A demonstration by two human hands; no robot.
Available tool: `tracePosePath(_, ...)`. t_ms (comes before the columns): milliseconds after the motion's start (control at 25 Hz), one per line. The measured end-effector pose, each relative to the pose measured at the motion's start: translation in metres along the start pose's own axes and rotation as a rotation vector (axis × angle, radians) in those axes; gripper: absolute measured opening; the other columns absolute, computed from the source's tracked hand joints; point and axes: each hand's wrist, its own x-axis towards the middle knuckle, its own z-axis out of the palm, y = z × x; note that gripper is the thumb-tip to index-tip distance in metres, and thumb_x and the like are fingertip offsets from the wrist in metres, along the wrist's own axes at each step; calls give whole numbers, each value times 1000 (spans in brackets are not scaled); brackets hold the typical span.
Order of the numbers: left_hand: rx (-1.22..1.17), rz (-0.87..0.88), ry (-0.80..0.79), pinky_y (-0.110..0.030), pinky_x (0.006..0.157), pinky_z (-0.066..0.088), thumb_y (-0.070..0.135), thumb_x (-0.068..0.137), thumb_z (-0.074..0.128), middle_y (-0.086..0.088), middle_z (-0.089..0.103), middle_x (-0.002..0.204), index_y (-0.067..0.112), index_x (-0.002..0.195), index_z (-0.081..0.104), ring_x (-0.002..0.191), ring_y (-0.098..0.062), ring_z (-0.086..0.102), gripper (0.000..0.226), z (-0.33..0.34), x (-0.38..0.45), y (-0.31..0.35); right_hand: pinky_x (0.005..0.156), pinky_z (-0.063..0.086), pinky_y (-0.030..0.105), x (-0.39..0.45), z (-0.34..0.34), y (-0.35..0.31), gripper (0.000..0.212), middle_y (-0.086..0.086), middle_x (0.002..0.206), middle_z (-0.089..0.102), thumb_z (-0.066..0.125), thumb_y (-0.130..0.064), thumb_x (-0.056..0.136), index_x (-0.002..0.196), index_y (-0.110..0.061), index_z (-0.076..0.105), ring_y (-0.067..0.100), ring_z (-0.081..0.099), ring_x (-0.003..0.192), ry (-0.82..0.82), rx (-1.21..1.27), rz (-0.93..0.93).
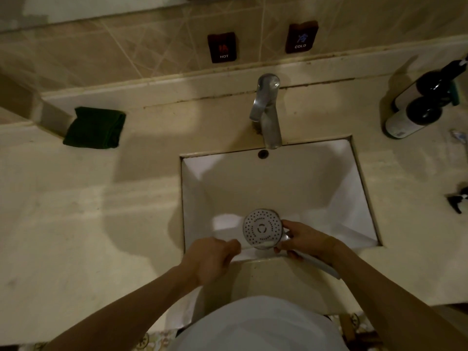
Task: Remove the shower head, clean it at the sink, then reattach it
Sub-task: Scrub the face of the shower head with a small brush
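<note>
A round chrome shower head (262, 228) with a dotted spray face turned up hangs over the near part of the white rectangular sink (253, 183). My right hand (307, 240) grips it at the neck, and its pale handle (319, 266) runs back under my wrist. My left hand (214, 257) is curled just left of the head, fingertips close to its lower rim; whether they touch it or hold anything is unclear. The chrome faucet (266, 110) stands behind the basin with no water running.
A folded dark green cloth (95, 127) lies on the beige counter at the back left. Dark pump bottles (420, 105) stand at the back right, with a small dark object (458, 198) at the right edge. HOT (222, 48) and COLD (301, 38) labels hang on the tiled wall.
</note>
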Motion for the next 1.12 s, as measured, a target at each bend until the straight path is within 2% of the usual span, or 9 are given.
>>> tracePosePath(160,-50,-107,120,-17,49,29,40,101,32,5,58,70,31,97,49,54,-8,47,20,-1,2,-3,45,47,26,3,0,3,58,8,94,74,66,-4,87,138,-20,45,13,56,52,4,-20,9)
tracePosePath(280,-59,-17,0,-20,54,34,39,99,32,5,59,71,36,90,43,59,-10,52,14,6,-3,0,44,47,26,4,-1,5,54,14,94,74,65,-4,88,136,-20,48,13,55,51,-14,-17,-4)
tracePosePath(400,-113,-151,168,-24,52,43,40,100,34,2,61,69,29,99,52,54,-12,54,21,4,1,-7,44,47,25,3,-1,4,56,10,94,74,65,-3,87,136,-21,46,12,55,50,-17,2,-2)
tracePosePath(560,-48,-90,94,-22,55,42,42,99,34,5,58,71,28,100,52,59,-13,55,23,0,1,-2,45,47,27,4,-2,5,56,12,98,74,66,-3,87,136,-21,47,15,55,54,-38,-21,-2)
tracePosePath(600,-74,-104,130,-22,54,43,42,100,33,5,59,70,28,99,52,58,-13,55,23,-3,2,-4,45,47,28,4,-1,3,56,12,99,74,65,-2,87,136,-21,47,15,55,54,-40,-23,0)
tracePosePath(680,-64,-105,156,-24,52,39,40,100,33,2,59,68,27,98,51,56,-16,54,22,-6,4,-11,45,47,28,3,-1,2,54,8,95,74,65,-2,88,135,-22,47,16,55,55,-36,-21,2)
tracePosePath(760,4,-42,81,-23,52,33,39,100,34,4,55,67,28,100,51,57,-15,51,20,-8,2,-11,46,47,28,2,-1,2,55,9,93,74,64,-2,88,135,-22,46,16,55,55,-32,-28,-3)
tracePosePath(880,4,-83,131,-18,47,24,38,101,33,7,45,60,25,101,52,51,-9,42,23,-9,0,-10,46,48,27,1,-2,3,58,13,97,74,64,-2,88,139,-20,44,14,55,53,-19,-17,3)
tracePosePath(1120,-8,-69,65,-25,55,41,41,100,31,4,60,73,30,101,49,61,-14,54,22,-3,1,-1,46,48,26,2,-2,2,60,8,91,74,65,-2,88,141,-20,43,14,56,54,-21,7,26)
